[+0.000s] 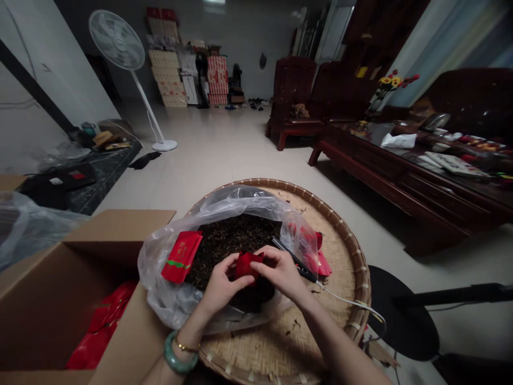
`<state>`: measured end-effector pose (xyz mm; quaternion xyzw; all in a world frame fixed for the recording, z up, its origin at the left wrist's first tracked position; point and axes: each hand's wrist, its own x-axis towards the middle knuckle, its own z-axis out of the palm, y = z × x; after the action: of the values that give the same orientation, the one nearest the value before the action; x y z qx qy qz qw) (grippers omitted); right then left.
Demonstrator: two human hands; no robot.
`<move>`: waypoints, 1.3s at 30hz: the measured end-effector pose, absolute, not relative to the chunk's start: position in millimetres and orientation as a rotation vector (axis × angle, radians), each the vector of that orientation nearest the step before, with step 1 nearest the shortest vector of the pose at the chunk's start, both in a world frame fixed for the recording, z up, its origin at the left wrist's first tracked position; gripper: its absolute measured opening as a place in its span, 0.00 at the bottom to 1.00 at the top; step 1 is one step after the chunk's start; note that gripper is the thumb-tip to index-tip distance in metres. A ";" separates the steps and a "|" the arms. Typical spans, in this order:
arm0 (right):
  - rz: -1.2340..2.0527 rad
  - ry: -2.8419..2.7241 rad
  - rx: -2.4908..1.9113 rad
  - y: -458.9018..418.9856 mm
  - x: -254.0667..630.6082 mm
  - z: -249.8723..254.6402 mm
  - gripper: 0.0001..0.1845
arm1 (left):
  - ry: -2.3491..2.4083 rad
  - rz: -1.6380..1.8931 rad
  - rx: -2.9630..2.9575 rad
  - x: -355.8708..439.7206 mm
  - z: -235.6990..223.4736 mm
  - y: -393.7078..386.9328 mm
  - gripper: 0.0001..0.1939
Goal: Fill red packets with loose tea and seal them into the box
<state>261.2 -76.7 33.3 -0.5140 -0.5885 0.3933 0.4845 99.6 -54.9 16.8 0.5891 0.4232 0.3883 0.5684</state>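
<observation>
Between my fingers is a small red packet (245,265), held over the dark dried tea leaves (236,230). My left hand (224,286) grips its left side with thumb and fingers. On its right side, my right hand (280,270) pinches the packet too. The tea lies in a large clear plastic bag (160,289) with its mouth spread wide. A stack of flat red packets (182,256) with a green stripe rests on the left of the tea. Just beyond my right hand lies a black corded device (306,271), partly hidden, its white cable running right.
Under the bag is a round woven bamboo tray (272,353) with scattered leaves. An open cardboard box (128,331) at left holds red packets (104,321). More red packets (323,262) lie right of the bag. A black stand base (401,315) and a low wooden table (401,192) stand to the right.
</observation>
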 end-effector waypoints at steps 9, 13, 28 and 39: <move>1.104 -1.326 -1.229 -78.4 261.1 29.0 0.16 | 1.053 1.023 1.294 100.7 25.6 -50.4 0.15; 1.085 -1.298 -1.229 -78.4 261.7 26.8 0.12 | 1.057 1.053 1.243 101.2 22.8 -50.3 0.14; 0.427 -2.076 -1.267 -87.4 266.6 46.4 0.04 | 0.827 1.068 2.187 74.8 6.2 -45.8 0.14; 0.066 -2.570 -1.556 -83.2 259.4 72.5 0.08 | 0.807 0.611 2.976 63.2 52.0 -42.9 0.10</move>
<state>259.4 -83.2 72.5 -0.5166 -0.8532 0.0218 0.0682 63.2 -42.9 52.0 0.9467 0.2567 0.1943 -0.0008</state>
